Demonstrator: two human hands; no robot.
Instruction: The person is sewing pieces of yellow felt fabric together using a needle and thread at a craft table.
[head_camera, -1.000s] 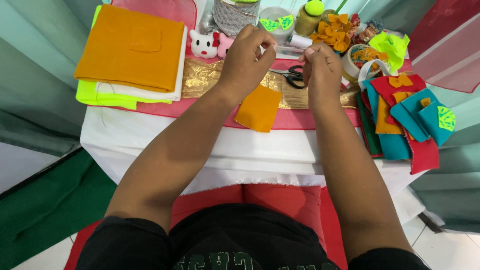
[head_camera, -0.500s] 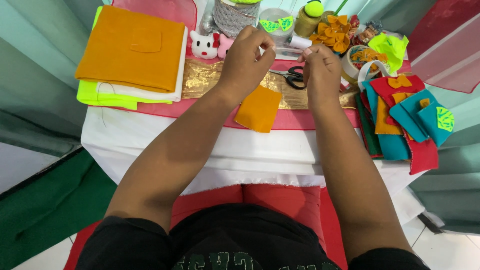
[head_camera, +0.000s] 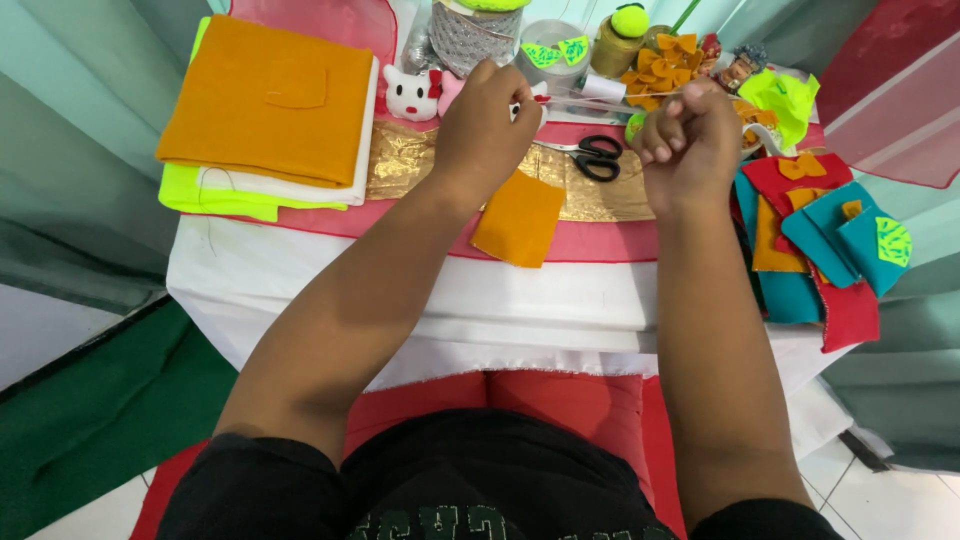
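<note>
The left hand (head_camera: 488, 120) pinches something small, too tiny to identify, and the right hand (head_camera: 690, 140) is fisted on a thin thread (head_camera: 600, 100) stretched between them above the table's far edge. An orange felt piece (head_camera: 518, 218) hangs below the left hand near black scissors (head_camera: 590, 157). Keeping the thread taut and pulling evenly should prevent tangles.

left hand (head_camera: 487, 125): I can't see what its fingertips pinch, too small to tell
right hand (head_camera: 688, 140): fist curled, palm side hidden from me
thread (head_camera: 600, 98): thin pale line between the hands, its ends lost in the fingers
silver spool (head_camera: 472, 30): top cut off by the frame edge
scissors (head_camera: 590, 155): blades partly hidden behind my left hand
</note>
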